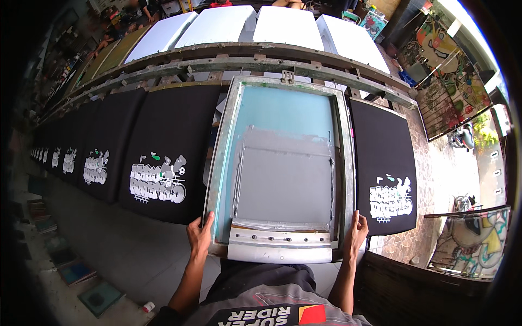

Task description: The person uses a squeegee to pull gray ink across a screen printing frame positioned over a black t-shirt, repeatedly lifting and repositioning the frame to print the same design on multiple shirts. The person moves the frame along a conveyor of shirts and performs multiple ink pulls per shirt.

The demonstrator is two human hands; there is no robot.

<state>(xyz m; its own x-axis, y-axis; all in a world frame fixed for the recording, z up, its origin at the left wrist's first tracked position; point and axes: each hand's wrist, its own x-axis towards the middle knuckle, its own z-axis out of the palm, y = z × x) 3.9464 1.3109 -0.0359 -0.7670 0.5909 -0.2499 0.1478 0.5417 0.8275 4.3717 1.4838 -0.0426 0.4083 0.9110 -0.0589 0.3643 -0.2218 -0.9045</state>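
My left hand is closed round the near left side of a metal screen printing frame, thumb on top. At the opposite near corner my right hand grips the same frame. Its mesh is teal at the far end and coated with grey ink over the middle and near part. Across the near end lies a squeegee with a row of bolts; neither hand touches it. The frame lies between two black shirts carrying white, grey and green prints, and hides what is beneath it.
A metal rail runs along the far side, with a hinge clamp at the frame's far end. White boards stand beyond it. More printed black shirts line up leftward. Several screens lie at the lower left.
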